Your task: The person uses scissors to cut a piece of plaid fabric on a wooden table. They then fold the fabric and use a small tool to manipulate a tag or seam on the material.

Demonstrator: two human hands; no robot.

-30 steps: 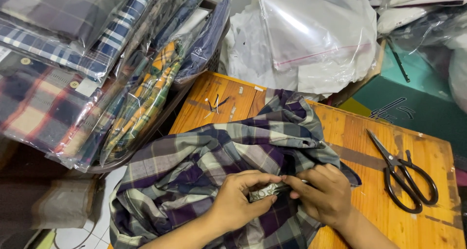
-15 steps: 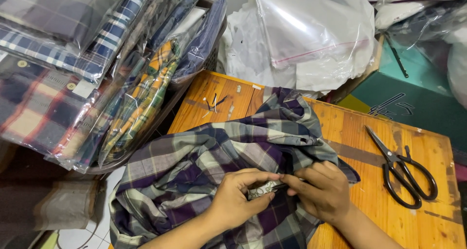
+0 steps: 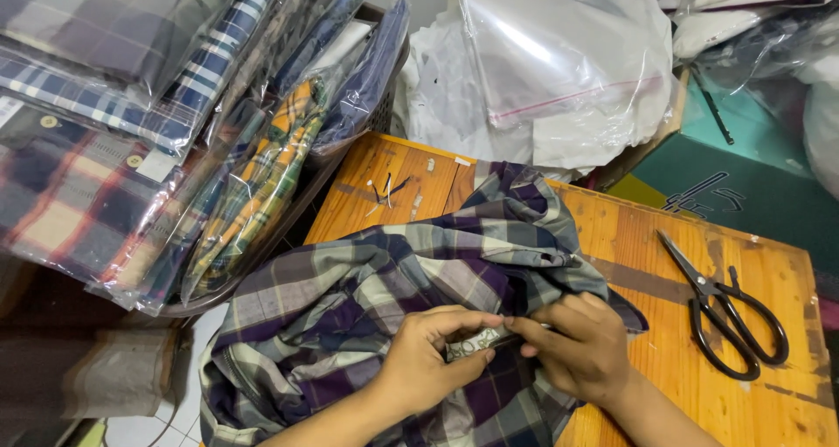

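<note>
A purple, grey and white plaid shirt lies crumpled on an orange wooden table, hanging over its left edge. My left hand and my right hand meet at the shirt's middle. Both pinch a small pale label sewn to the fabric, left fingers on its left end, right fingers on its right end. Black scissors lie to the right of my right hand, apart from it.
Folded plaid shirts in clear plastic bags are stacked at the left. Crumpled clear plastic bags pile up behind the table. Small clips and thread scraps lie on the table's far left corner. A green surface is at the right.
Both hands stay on the label. The fingers have shifted slightly along it, and the shirt lies as before.
</note>
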